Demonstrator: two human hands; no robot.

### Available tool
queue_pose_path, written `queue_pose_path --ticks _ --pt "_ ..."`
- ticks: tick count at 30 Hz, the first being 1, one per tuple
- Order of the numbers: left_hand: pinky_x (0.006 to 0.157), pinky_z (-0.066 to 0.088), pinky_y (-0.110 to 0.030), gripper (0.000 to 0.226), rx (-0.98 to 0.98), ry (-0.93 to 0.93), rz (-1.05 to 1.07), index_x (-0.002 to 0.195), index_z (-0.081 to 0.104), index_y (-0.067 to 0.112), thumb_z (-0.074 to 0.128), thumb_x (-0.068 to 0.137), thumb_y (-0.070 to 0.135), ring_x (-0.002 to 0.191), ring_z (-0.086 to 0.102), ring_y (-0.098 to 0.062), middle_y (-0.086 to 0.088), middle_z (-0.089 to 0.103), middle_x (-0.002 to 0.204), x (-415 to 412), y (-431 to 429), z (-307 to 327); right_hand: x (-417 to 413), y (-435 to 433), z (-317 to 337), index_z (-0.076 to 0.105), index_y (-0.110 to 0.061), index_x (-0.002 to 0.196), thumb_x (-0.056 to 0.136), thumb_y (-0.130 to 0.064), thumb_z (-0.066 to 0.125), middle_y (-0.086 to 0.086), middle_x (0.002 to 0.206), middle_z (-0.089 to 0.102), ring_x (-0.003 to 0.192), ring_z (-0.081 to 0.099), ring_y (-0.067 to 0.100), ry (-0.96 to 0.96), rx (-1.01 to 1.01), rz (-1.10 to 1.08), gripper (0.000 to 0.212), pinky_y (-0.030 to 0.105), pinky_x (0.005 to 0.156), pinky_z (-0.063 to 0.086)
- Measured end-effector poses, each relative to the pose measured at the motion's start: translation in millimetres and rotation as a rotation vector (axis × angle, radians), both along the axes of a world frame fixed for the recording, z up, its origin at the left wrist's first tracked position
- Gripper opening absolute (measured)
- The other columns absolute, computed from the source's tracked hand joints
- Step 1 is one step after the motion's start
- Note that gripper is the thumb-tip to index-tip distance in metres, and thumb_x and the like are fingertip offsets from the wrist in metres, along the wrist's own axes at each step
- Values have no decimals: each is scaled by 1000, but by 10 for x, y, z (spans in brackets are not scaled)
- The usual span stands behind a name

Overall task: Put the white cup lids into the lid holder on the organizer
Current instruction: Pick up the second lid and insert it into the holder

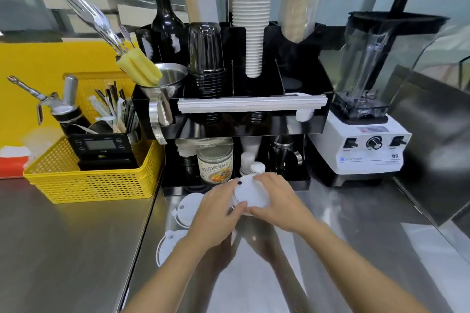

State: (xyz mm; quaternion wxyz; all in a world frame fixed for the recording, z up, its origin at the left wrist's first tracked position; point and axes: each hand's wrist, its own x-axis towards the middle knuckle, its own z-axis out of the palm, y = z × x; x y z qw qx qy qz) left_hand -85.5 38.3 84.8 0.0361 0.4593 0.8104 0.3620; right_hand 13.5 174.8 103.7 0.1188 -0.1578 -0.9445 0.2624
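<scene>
Both hands met over the steel surface (pixel 330 249), the left hand (pixel 216 213) and the right hand (pixel 277 201) clamped together on a small stack of white lids (pixel 250 192), held just in front of the black organizer (pixel 254 129). Two more lids (pixel 187 207) lay on the surface beside the left wrist.

White lids (pixel 250 194), black organizer (pixel 315 119), yellow mesh-patterned basket (pixel 96 185), white blender base (pixel 366 150), and a gleaming silver steel counter (pixel 63 249).
</scene>
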Motion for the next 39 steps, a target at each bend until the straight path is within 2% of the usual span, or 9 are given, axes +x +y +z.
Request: queue_pose_path --ticks 2,4,8,13,15,19,28,35,39 --pt "102 22 -20 50 58 81 -30 136 37 24 52 89 35 127 37 -10 8 48 137 -21 118 326 7 110 308 44 -14 127 61 -68 49 2 130 47 120 39 19 68 43 -14 85 30 103 32" --pt "103 20 -20 50 98 147 -57 136 36 25 51 90 37 128 34 -9 9 46 138 -57 249 640 34 229 622 44 -15 128 61 -69 47 0 130 46 121 38 16 129 63 -32 86 30 103 32" --pt "110 29 -36 53 186 262 -134 136 38 21 51 88 38 128 40 -16 2 50 138 -113 557 1239 87 490 1213 46 -14 128 69 -52 67 3 130 47 122 37 17 252 114 -68 73 28 103 30" --pt "108 28 -37 53 232 376 -171 135 41 16 51 88 39 124 44 -24 -4 53 135 -213 986 1821 33 910 1788 46 -13 127 75 -39 72 5 132 47 125 38 19 299 212 -91 64 22 96 26" --pt "108 22 -36 52 220 395 -173 136 39 16 51 89 37 125 42 -25 -4 52 135 -245 1139 1983 -6 1078 1951 45 -17 127 76 -38 71 2 133 45 125 38 17 262 216 -99 61 24 96 29" --pt "112 15 -34 55 120 448 -162 140 32 18 48 91 38 130 36 -22 -3 48 138 -382 1415 2112 -123 1396 2136 45 -26 124 72 -45 68 -2 131 43 122 39 23 139 190 -132 59 41 99 40" --pt "116 1 -32 57 -99 554 -170 143 24 19 42 93 40 140 22 -14 -1 37 148 -698 1821 1948 -414 1754 2058 47 -21 119 74 -42 67 1 121 47 105 48 19 -63 202 -104 54 33 86 43" --pt "116 -6 -39 49 -193 560 -195 134 41 20 42 91 44 139 24 -12 1 51 137 -860 1959 1775 -623 1752 2073 41 -19 122 77 -41 64 -2 102 41 83 45 19 -330 410 -49 56 29 64 36" --pt "114 -10 -42 34 -242 650 -214 114 58 21 37 92 37 137 28 -11 7 62 123 -891 2007 1759 -726 1778 2030 43 -20 119 73 -45 65 -3 99 44 87 48 21 -441 435 -31 57 31 68 41"
